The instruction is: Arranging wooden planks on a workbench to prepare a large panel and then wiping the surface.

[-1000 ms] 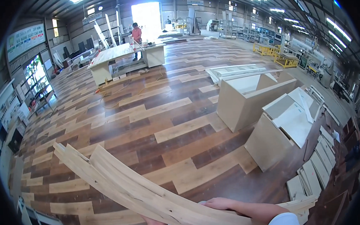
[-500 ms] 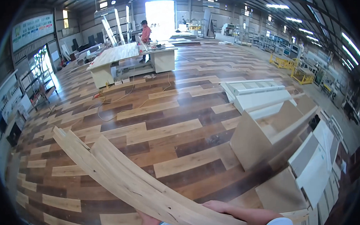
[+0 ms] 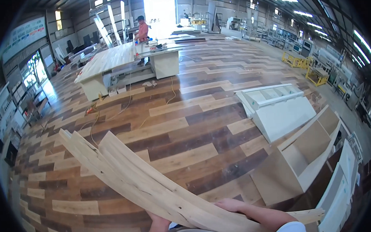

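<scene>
A bundle of long, pale wooden planks [image 3: 140, 177] lies slantwise across my front, with far ends staggered and pointing up to the left. My left hand [image 3: 159, 221] supports it from below at the near left edge; its fingers are hidden under the wood. Over the right-hand edge, my right hand [image 3: 228, 204] grips the planks, its forearm lying across their near end. The planks are held above the floor, close against my body. A few knots and dark cracks mark their top faces.
Open tan cabinet box [image 3: 276, 176] stands right, beyond it a white slanted unit [image 3: 284, 115]; white panels [image 3: 338, 183] lean at the right edge. Ahead is a large workbench [image 3: 107, 61], with a person in a red top [image 3: 142, 32] behind it. A cord [image 3: 130, 93] crosses the patterned floor [image 3: 182, 137].
The workbench appears a little larger and farther left, and the cabinet box farther right, as my view shifts. Both hands keep their hold on the planks.
</scene>
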### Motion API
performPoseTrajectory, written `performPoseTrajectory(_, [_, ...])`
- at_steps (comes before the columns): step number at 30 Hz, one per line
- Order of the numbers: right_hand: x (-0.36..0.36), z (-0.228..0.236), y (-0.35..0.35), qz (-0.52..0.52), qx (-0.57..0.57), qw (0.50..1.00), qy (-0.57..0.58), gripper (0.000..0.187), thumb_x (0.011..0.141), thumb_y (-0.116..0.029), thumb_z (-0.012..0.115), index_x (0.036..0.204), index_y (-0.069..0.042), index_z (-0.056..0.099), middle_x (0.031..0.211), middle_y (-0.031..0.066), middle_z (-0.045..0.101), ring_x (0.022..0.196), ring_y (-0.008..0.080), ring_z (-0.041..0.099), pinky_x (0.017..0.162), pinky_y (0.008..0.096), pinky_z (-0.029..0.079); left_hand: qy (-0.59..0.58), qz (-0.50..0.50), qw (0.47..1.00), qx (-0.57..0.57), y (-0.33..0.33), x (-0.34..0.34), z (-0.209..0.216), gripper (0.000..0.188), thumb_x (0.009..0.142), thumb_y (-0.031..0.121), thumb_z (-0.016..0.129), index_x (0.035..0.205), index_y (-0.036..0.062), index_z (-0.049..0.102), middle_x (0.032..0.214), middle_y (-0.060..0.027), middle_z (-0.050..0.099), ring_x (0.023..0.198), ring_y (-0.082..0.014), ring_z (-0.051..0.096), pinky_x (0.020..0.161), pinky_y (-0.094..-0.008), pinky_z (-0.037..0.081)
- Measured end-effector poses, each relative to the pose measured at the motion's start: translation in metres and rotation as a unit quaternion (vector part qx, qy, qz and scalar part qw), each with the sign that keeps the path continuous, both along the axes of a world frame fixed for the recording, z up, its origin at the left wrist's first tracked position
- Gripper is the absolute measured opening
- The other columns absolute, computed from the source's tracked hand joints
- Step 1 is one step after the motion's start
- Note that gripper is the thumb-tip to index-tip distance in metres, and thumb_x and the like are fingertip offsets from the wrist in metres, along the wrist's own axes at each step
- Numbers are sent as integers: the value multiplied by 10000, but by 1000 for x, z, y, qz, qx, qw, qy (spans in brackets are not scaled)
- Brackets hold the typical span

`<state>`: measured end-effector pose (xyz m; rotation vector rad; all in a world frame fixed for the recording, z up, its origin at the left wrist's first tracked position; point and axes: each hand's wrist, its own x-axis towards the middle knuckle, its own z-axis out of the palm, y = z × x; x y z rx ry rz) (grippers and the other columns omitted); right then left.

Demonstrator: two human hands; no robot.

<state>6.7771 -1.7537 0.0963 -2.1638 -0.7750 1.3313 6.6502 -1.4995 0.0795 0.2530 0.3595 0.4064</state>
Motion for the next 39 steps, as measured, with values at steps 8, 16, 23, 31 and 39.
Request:
performPoseTrajectory(8, [273, -42, 91, -50, 23, 998, 0, 648, 901, -594, 326, 1172, -69, 594, 1184, 180, 586, 1115, 319, 547, 939, 376, 409, -28, -49, 998, -18, 85, 289, 34, 662, 867, 629, 327, 1322, 158, 417, 1272, -66, 509, 1150, -315, 490, 978, -493, 389])
performPoseTrajectory(16, [539, -66, 176, -71, 63, 994, 59, 547, 925, -507, 345, 1196, -94, 580, 1193, 186, 578, 1105, 335, 545, 933, 373, 411, -2, -41, 999, -12, 199, 561, 6, 705, 842, 652, 358, 1340, 155, 405, 1308, -70, 490, 1170, -322, 480, 986, -506, 385])
performPoseTrajectory(23, [754, -47, 288, -27, 78, 997, 9, 504, 933, -460, 352, 1183, -87, 580, 1167, 173, 594, 1089, 312, 554, 909, 367, 423, -29, -19, 999, -26, 308, 789, -24, 713, 840, 653, 359, 1352, 158, 394, 1316, -72, 482, 1180, -319, 473, 1008, -488, 372])
performPoseTrajectory(31, [992, -24, 394, -141, 72, 983, 88, 457, 939, -404, 394, 1215, -74, 547, 1171, 148, 600, 1064, 253, 573, 904, 345, 425, 32, -119, 991, -57, 420, 1051, 10, 676, 865, 615, 327, 1352, 151, 395, 1315, -78, 484, 1165, -332, 489, 994, -492, 390])
performPoseTrajectory(39, [1242, -60, 455, -250, 98, 959, 88, 412, 892, -343, 495, 1158, -38, 575, 1106, 146, 628, 993, 210, 588, 860, 337, 444, -34, -158, 983, -89, 488, 1344, 21, 681, 849, 625, 346, 1312, 138, 455, 1291, -80, 506, 1142, -325, 510, 976, -491, 409])
